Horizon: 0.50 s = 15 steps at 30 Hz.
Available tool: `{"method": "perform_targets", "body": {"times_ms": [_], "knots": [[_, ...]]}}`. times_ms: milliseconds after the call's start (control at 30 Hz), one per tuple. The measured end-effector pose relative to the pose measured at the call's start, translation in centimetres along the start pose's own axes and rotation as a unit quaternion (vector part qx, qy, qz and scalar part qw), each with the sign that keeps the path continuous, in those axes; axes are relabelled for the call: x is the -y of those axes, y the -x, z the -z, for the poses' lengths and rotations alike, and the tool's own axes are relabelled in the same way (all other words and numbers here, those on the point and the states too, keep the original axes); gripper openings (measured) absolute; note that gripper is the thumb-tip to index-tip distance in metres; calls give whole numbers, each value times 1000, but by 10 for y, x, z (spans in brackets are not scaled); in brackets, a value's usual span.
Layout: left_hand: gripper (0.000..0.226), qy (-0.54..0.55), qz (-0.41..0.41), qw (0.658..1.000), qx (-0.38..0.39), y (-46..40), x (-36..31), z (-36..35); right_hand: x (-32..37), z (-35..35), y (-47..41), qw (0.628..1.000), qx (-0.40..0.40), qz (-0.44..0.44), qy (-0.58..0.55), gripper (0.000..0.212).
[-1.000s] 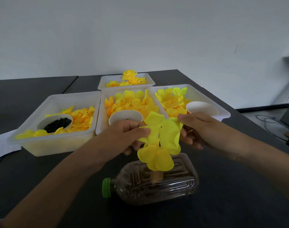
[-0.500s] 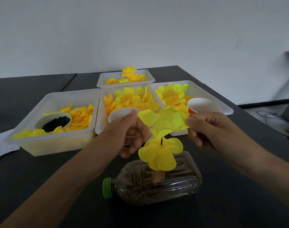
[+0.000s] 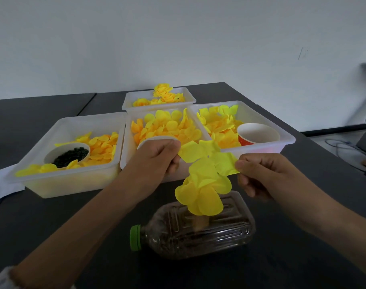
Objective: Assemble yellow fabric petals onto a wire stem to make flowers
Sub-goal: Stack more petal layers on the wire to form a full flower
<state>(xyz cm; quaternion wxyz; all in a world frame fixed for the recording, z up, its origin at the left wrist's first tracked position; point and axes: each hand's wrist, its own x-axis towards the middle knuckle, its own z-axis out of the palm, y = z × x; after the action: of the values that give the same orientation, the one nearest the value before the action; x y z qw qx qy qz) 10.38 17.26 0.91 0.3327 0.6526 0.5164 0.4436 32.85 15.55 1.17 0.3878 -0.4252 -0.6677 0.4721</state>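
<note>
- Setting: dark table (image 3: 53,226) set against a plain pale wall (image 3: 178,38).
- Yellow petal piece (image 3: 207,157): multi-lobed fabric layer with a small hole at its middle, held stretched flat in the air between both hands, above the near middle of the table and directly over the lower petals.
- Left hand (image 3: 155,159): fingers curled, thumb and forefinger pinching the left lobe of the petal piece.
- Right hand (image 3: 263,174): fingers curled, thumb and forefinger pinching the right lobe of the same piece.
- Lower petals (image 3: 203,195): cluster of rounded yellow lobes just beneath the held piece, above the bottle. The wire stem itself cannot be made out.
- Plastic bottle (image 3: 198,230): clear, lying on its side on the table below the petals, green cap (image 3: 135,237) pointing left, dark material inside.
- Middle tray (image 3: 123,147): white, behind the left hand, filled with round orange-yellow petals, a white cup (image 3: 155,139) partly hidden by the hand.
- Right tray (image 3: 282,134): white, holding squarish yellow petals and a red paper cup (image 3: 257,134) with white interior.
- Left tray (image 3: 69,180): white, with yellow petals and a white bowl (image 3: 67,156) of small dark pieces.
- Far tray (image 3: 159,99): white, behind the middle tray, holding finished yellow flowers.
- White paper (image 3: 2,184): at the left table edge, beside the left tray.
</note>
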Motion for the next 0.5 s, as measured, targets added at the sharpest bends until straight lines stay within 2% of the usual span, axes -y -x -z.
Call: {"method": "perform_targets", "body": {"times_ms": [133, 500], "knots": [[44, -73, -64, 995, -4, -4, 7, 2, -1, -3, 0, 1000, 10, -2, 0, 39], [46, -95, -86, 991, 24, -7, 17, -2, -12, -2, 0, 998, 26, -53, 3, 41]]}}
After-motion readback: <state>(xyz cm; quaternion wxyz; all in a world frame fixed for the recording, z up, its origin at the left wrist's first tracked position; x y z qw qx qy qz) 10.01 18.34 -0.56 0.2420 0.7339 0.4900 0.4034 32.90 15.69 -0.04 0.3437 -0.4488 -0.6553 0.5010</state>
